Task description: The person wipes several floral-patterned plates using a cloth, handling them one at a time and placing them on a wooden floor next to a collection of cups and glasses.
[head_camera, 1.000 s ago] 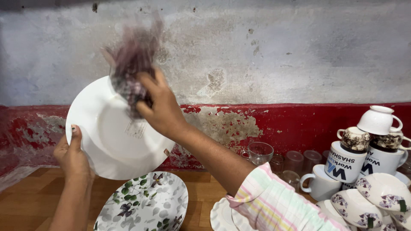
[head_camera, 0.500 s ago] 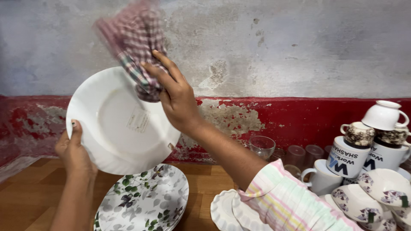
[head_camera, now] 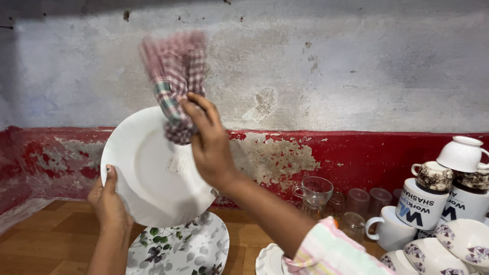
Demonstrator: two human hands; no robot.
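A plain white plate (head_camera: 147,173) is held up, tilted toward me, in front of the wall. My left hand (head_camera: 108,203) grips its lower left rim with the thumb on the face. My right hand (head_camera: 210,142) presses a red and green checked cloth (head_camera: 175,81) against the plate's upper right part. The loose end of the cloth sticks up above the rim, blurred.
A leaf-patterned plate (head_camera: 186,249) lies on the wooden counter (head_camera: 41,244) below. To the right stand small clear glasses (head_camera: 316,192), stacked white mugs (head_camera: 423,203) and patterned cups and saucers (head_camera: 458,244). A scalloped white plate (head_camera: 270,260) shows under my right sleeve. A grey and red peeling wall (head_camera: 331,76) is behind.
My right hand and the cloth moved up and right across the plate, from its upper middle toward the top right rim. The plate has tilted slightly; my left hand keeps its hold.
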